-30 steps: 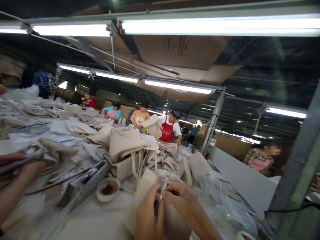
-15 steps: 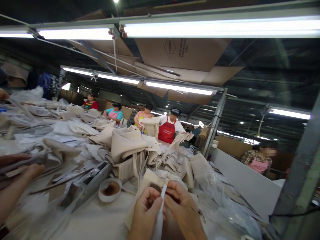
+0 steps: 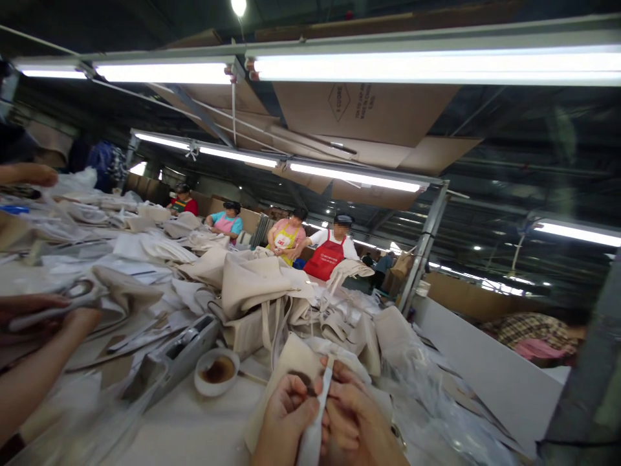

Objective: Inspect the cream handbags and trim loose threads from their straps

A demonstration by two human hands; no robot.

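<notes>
With your left hand (image 3: 286, 415) and right hand (image 3: 353, 414) both pinching the narrow, flat, whitish strip (image 3: 313, 436) in front of the beige, leather-like piece (image 3: 295, 355), treat the strip as probably light and pliable, holding its long edges near the upper end.

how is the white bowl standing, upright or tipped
Upright: the white bowl has its opening facing up, with dark brown contents showing inside.

Head cam is facing forward across the table (image 3: 189, 427), framing left hand (image 3: 286, 417) and right hand (image 3: 356, 414) up close at bottom; it's also catching tube lights (image 3: 436, 66) overhead, co-workers (image 3: 326, 255) farther off.
</notes>
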